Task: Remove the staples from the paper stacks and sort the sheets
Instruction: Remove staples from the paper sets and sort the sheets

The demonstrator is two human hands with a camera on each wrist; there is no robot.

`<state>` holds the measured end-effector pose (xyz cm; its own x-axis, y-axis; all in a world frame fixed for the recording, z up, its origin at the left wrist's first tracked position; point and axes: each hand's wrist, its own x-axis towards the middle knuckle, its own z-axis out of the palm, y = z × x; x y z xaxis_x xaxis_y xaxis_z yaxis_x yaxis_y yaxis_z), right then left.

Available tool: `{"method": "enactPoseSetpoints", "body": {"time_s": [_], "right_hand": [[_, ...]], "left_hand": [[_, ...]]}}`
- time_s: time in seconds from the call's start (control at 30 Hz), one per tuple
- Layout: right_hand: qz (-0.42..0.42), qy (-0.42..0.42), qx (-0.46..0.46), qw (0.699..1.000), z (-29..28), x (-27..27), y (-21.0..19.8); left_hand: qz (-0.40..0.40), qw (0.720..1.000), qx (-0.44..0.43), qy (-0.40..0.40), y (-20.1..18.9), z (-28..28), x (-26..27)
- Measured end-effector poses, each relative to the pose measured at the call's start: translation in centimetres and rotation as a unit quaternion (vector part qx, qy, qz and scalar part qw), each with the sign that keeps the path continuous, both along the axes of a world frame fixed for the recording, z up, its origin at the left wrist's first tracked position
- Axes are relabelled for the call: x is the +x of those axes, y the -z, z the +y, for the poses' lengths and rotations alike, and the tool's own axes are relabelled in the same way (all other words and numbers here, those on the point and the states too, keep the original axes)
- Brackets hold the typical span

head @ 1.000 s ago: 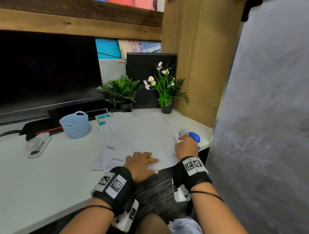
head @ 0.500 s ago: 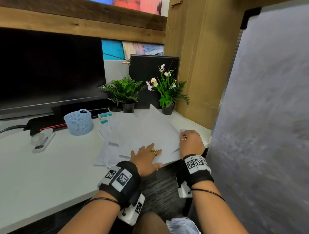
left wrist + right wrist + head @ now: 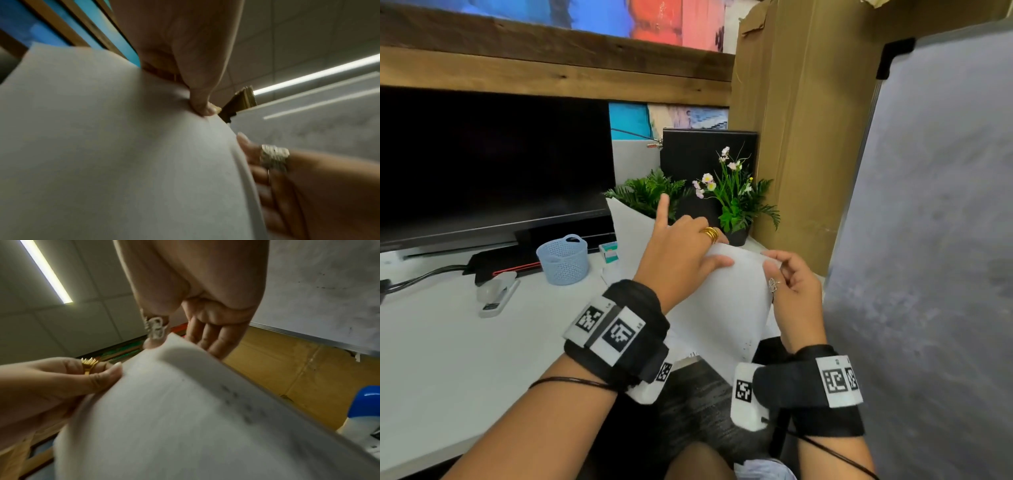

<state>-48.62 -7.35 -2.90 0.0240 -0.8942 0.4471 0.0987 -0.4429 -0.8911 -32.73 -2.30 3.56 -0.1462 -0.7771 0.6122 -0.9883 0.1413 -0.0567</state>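
Note:
A white paper stack (image 3: 726,301) is held up off the desk, curved between both hands. My left hand (image 3: 709,253) pinches its top left edge, with the thumb on the front, a ringed finger behind and the index finger pointing up. My right hand (image 3: 777,270) pinches the top right edge, thumb in front and fingers behind. The left wrist view shows the paper stack (image 3: 123,146) under my thumb. In the right wrist view, faint print runs along the paper stack (image 3: 185,418), and a blue and white tool (image 3: 366,410) stands at the right. More sheets (image 3: 681,346) lie on the desk below.
A blue mesh basket (image 3: 563,259), a white stapler (image 3: 496,294) and a small box (image 3: 608,251) sit on the white desk (image 3: 465,359). A dark monitor (image 3: 493,164) and two potted plants (image 3: 732,202) stand behind. A grey board (image 3: 928,240) walls off the right.
My left hand lay flat on the papers and my right hand was at the blue tool. Both hands have since taken a stack and lifted it off the desk.

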Motion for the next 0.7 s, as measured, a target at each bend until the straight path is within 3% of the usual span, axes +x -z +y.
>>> {"method": "enactPoseSetpoints", "body": {"time_s": [0.13,0.23,0.4,0.57,0.7], "right_hand": [[0.064,-0.060,0.063,0.994,0.3,0.3,0.0],[0.116,-0.058,0.026,0.991,1.4,-0.2,0.2],[0.068,-0.121,0.026,0.990,1.6,-0.8,-0.2],[0.184,-0.137,0.021,0.973,1.1,-0.4,2.2],[0.266,-0.113,0.034,0.957,-0.2,-0.4,3.2]], "left_hand": [[0.125,0.992,-0.007,-0.022,-0.9,1.5,1.0],[0.121,0.991,0.018,-0.056,-1.0,3.0,1.5],[0.147,0.986,0.055,-0.049,-0.9,4.1,1.5],[0.259,0.957,0.131,-0.023,2.5,2.3,1.1],[0.303,0.946,0.109,-0.030,5.5,0.6,1.2]]}}
